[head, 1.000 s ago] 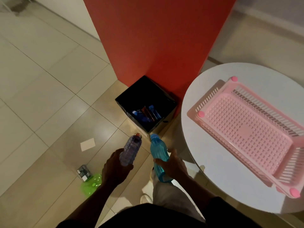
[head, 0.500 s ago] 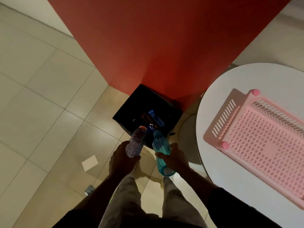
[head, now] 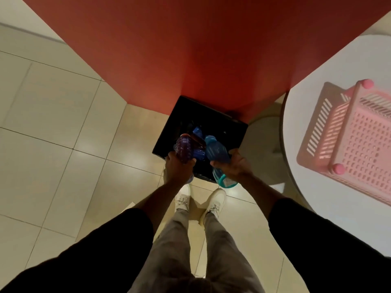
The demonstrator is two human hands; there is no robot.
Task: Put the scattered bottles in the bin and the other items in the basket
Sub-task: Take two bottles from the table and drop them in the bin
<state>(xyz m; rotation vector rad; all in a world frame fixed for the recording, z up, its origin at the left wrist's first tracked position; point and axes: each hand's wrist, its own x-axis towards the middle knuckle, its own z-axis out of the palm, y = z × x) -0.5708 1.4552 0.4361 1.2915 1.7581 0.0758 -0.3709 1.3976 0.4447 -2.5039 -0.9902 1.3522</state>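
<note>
Bottles were the story, two of them poised right at the drop. The biggest thing in shot was the red wall (head: 190, 60), rising from the tiled floor (head: 53, 123). Off to the right sat the round white table (head: 342, 60), and on it the pink basket (head: 323, 125). Nothing showed inside it from this angle, and I could not tell whether it stood right way up.

Tucked against the foot of the wall was the black bin (head: 222, 123), mouth open, with at least one blue bottle (head: 197, 132) already lying inside. Over its near edge hung the pair, side by side and nearly touching: the ribbed clear bottle (head: 184, 148) with a purplish tint, and the teal bottle (head: 215, 151). Both were tipped cap-first towards the opening.

The left hand (head: 177, 168) was wrapped round the lower body of the clear one. The right hand (head: 232, 166) was clamped round the teal one near its base. The hands were close together but not touching.

By my reading this was the bottle-binning step, right at the point of release. The next move called for both grips to loosen so the pair slid in nose-first, clear of the near rim. A bottle that clipped the rim could bounce out onto the tiles. The basket's share looked not yet started.
</note>
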